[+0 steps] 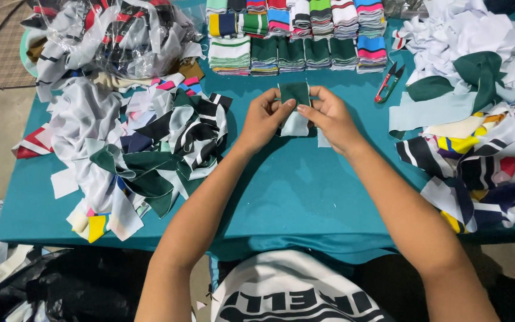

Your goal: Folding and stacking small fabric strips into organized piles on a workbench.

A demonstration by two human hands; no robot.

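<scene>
**Both hands pinch a green-and-white fabric strip at centre frame**

The folded fabric piece (295, 107) is dark green on top and pale white-blue below, standing just above the teal tablecloth (293, 191) in the upper middle. The left hand (264, 118) clamps its left edge, thumb in front; the right hand (327, 116) clamps the right edge, fingers closed on the cloth. Behind them, neat folded stacks (293, 36) of striped ribbing line the top. Red-handled snips (388, 82) lie to the right. A clear plastic bag (120, 30) of scraps fills the upper left.
</scene>
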